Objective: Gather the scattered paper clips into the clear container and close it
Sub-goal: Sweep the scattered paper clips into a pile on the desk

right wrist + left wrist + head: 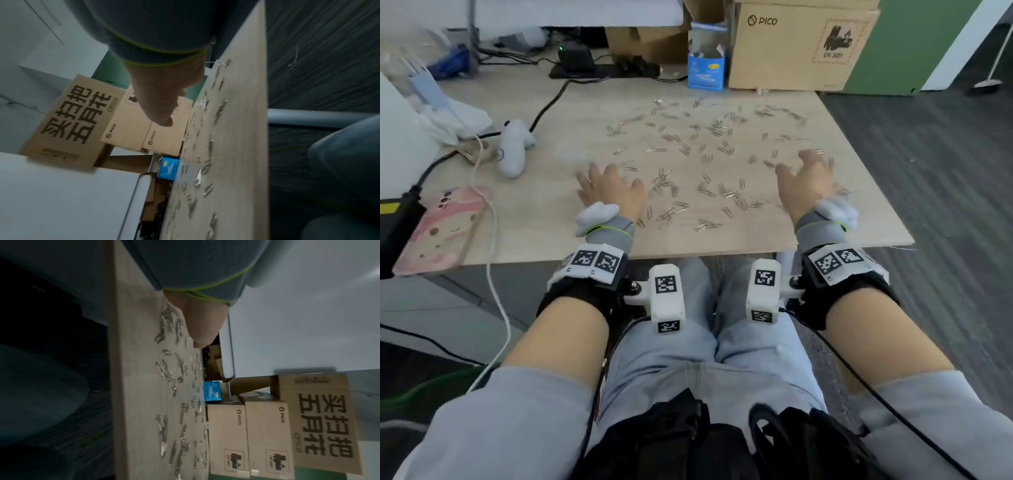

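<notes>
Many silver paper clips [698, 154] lie scattered over the light wooden table [585, 109]. My left hand [607, 188] is spread flat near the left side of the scatter, fingers straight, holding nothing. My right hand [806, 178] is spread low over the right side, fingers slightly bent over a few clips, gripping nothing. In the left wrist view the left hand [203, 322] shows beside paper clips [170, 369]. In the right wrist view the right hand [162, 104] hovers beside paper clips [207, 167]. I see no clear container in any view.
A blue carton [705, 68] and a PICO cardboard box [798, 48] stand at the table's far edge. A white controller [512, 147], cables and a pink phone [441, 229] lie at the left. The table's right edge [873, 171] drops to dark carpet.
</notes>
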### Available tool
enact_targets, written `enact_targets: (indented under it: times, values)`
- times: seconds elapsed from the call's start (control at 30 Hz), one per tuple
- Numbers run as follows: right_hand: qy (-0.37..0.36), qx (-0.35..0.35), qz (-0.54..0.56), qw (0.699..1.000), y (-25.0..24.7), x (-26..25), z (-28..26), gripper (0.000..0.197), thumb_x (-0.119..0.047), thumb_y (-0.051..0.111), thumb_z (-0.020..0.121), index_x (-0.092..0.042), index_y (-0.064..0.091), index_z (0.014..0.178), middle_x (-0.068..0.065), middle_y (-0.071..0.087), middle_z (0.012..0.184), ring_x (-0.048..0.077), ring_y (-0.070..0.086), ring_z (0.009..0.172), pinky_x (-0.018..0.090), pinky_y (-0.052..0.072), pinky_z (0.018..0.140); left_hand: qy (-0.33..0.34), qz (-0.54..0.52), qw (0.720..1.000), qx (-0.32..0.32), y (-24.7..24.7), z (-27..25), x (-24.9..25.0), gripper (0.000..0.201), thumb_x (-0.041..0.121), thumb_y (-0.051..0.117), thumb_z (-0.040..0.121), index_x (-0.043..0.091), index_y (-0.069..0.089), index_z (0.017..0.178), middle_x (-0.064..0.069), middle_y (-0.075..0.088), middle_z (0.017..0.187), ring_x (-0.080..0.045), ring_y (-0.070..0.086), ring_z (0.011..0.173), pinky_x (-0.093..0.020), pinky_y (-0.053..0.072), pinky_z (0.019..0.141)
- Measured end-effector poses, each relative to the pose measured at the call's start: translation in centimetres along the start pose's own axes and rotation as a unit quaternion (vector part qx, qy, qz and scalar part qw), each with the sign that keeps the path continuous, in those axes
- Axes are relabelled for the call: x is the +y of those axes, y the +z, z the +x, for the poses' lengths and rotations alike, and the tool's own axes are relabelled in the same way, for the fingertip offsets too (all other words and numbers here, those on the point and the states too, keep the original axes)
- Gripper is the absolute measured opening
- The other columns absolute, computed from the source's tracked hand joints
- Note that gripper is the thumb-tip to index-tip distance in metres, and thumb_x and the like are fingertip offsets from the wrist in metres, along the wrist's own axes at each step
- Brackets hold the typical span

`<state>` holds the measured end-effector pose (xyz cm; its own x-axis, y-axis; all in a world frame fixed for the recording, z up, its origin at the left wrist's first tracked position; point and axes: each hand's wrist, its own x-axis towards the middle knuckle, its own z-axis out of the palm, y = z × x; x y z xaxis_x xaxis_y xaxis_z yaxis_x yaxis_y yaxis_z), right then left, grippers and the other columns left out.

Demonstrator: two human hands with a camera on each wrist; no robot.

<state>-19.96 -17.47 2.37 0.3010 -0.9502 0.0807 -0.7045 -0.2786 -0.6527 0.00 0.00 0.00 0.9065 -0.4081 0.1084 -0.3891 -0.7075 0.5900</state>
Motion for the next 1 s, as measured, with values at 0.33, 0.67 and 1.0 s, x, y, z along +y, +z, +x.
enact_targets:
  times: [0.33, 0.67, 1.0]
  values:
    - [0.050, -0.120, -0.175, 0.976, 1.4, 4.4, -0.9, 0.079, -0.051, 0.033, 0.093, -0.003, 0.005, 0.149, 0.017, -0.007, 0.158, 0.036, -0.011, 0.145, 0.051, -0.009, 0.117, -0.052, 0.143, 0.985, -0.081, 3.1, -1.2, -1.2, 0.071, 0.048, 0.035, 0.090, 0.014, 0.007, 0.146, -0.015, -0.003, 0.156, -0.028, -0.011, 0.144, -0.049, -0.008, 0.117]
    - [-0.134, -0.208, -0.143, 0.958, 4.1, 1.7, -1.2, 0.065, -0.042, 0.035, 0.097, -0.002, 0.020, 0.146, 0.012, 0.007, 0.159, 0.030, 0.002, 0.147, 0.041, 0.002, 0.119, 0.050, 0.113, 0.978, -0.167, 5.0, -1.6, 3.2, 0.068, 0.044, 0.031, 0.093, 0.009, 0.006, 0.145, -0.012, -0.003, 0.157, -0.027, -0.010, 0.145, -0.045, -0.008, 0.118]
    - [-0.037, -0.034, 0.003, 0.999, 1.5, 0.4, -0.8, 0.069, -0.044, 0.075, 0.069, -0.013, 0.055, 0.127, 0.007, 0.048, 0.131, 0.022, 0.051, 0.117, 0.026, 0.039, 0.093, 0.093, 0.041, 0.983, -0.156, 0.2, -0.3, 1.3, 0.094, 0.056, 0.080, 0.052, 0.024, 0.042, 0.132, -0.010, 0.039, 0.141, -0.030, 0.026, 0.135, -0.045, 0.025, 0.111]
